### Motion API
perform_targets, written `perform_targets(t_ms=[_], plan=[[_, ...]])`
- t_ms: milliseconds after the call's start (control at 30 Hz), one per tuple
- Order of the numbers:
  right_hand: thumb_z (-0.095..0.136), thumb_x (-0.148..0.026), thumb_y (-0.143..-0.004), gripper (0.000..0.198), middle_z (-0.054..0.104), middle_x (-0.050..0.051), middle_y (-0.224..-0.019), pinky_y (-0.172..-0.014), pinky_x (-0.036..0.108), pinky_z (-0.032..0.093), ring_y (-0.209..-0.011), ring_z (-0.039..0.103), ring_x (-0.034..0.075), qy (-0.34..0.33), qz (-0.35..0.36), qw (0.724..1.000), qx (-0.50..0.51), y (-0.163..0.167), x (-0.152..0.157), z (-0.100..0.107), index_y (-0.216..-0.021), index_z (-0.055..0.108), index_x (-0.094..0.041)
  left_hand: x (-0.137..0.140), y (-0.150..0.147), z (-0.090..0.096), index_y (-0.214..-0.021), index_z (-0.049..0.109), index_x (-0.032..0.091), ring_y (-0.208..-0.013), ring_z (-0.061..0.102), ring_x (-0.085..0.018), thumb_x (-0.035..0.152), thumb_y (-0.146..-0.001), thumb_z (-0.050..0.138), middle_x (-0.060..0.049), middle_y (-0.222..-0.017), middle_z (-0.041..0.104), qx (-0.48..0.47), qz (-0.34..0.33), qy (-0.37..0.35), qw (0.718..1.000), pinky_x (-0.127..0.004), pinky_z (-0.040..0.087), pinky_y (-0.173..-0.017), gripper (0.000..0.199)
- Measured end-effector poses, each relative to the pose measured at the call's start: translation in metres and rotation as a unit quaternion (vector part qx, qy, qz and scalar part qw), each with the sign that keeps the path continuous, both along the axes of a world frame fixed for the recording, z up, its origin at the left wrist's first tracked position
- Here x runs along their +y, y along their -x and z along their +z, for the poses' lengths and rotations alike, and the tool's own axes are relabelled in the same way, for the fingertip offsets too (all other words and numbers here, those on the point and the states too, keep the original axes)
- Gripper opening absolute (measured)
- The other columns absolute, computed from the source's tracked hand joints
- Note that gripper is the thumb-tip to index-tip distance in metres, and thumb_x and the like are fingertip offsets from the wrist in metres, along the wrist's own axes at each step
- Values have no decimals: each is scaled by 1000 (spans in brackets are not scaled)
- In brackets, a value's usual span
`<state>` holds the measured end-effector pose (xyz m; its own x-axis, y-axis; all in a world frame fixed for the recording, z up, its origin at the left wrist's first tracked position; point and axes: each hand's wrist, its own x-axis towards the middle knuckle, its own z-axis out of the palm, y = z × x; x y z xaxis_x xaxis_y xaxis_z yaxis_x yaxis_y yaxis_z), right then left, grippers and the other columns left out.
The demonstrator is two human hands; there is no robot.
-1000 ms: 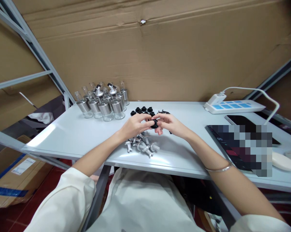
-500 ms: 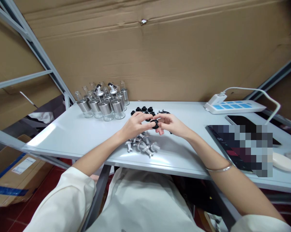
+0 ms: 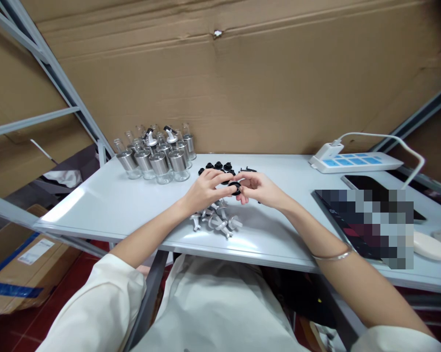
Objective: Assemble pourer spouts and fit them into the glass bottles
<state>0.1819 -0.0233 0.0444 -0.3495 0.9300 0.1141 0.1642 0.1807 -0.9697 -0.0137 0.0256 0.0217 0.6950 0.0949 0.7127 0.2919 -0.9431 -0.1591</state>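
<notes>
Between my two hands is a small round black stopper [image 3: 235, 187], held above the table. The fingers of my left hand [image 3: 207, 187] close on its left side, and my right hand [image 3: 259, 188] grips it from the right. Fingertips hide part of it. Just behind the hands lie several black stoppers [image 3: 218, 165], and thin black parts [image 3: 248, 170] sit beyond my right hand. Close in front of my hands is a pile of grey-white spout pieces [image 3: 217, 221].
Several glass bottles with metal sleeves [image 3: 160, 164] stand at the back left, two with pourers on. On the right are a power strip [image 3: 359, 161] with a cable, a phone [image 3: 367, 188], a blurred-out device [image 3: 337, 220] and a cream oval object [image 3: 430, 245]. Cardboard [image 3: 260, 88] walls the back.
The black stopper is turned slightly between my fingers, its ring now facing me more. Both hands stay in nearly the same place.
</notes>
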Motion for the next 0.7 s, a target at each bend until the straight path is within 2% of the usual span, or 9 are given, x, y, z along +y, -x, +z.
perform_targets(t_ms=[133, 233, 300, 367, 433, 533, 700], plan=[[59, -15, -62, 26, 63, -3, -57, -61, 29, 50, -57, 62, 14, -18, 10, 1000, -14, 3, -2, 0, -88, 56, -19, -1, 0, 3, -100, 60, 20, -94, 58, -14, 33, -89, 52, -10, -113, 59, -66, -22, 78, 995, -32, 46, -86, 18], [59, -21, -68, 26, 63, -2, -63, -65, 31, 50, -59, 62, 14, -49, -2, 999, 21, -2, -1, 3, -93, 53, -19, -2, 0, 6, -108, 55, 17, -90, 59, -13, 31, -91, 47, -11, -109, 59, -122, -43, 190, 973, -32, 47, -87, 23], [59, -25, -70, 25, 61, -2, -62, -63, 31, 48, -58, 60, 14, -69, -20, 997, 28, -8, 2, 5, -94, 53, -20, -3, -1, 7, -109, 53, 15, -84, 61, -13, 33, -92, 45, -9, -98, 61, -139, -56, 303, 941, -30, 49, -83, 26], [59, -28, -71, 25, 58, -3, -61, -62, 30, 46, -56, 56, 13, -81, -24, 996, 24, -11, 4, 6, -95, 53, -20, -5, -3, 7, -110, 51, 15, -77, 61, -11, 39, -91, 46, -7, -93, 62, -142, -78, 413, 896, -28, 51, -77, 31], [59, -28, -71, 24, 56, -3, -61, -61, 30, 44, -56, 52, 12, -87, -23, 996, 15, -11, 5, 6, -94, 55, -20, -6, -6, 6, -112, 48, 16, -75, 62, -11, 43, -88, 49, -7, -93, 61, -143, -97, 486, 857, -27, 51, -74, 36], [59, -26, -71, 23, 53, -4, -61, -60, 29, 43, -58, 50, 12, -89, -18, 996, 2, -6, 5, 2, -94, 58, -20, -8, -8, 5, -113, 47, 17, -77, 62, -12, 44, -85, 55, -7, -93, 61, -134, -119, 530, 829, -26, 51, -72, 40], [59, -31, -74, 24, 53, -3, -63, -60, 29, 43, -59, 50, 12, -86, -20, 996, -2, -3, 5, -4, -95, 59, -19, -10, -8, 4, -111, 48, 18, -76, 62, -11, 40, -85, 56, -5, -90, 61, -125, -140, 539, 821, -26, 50, -72, 35]])
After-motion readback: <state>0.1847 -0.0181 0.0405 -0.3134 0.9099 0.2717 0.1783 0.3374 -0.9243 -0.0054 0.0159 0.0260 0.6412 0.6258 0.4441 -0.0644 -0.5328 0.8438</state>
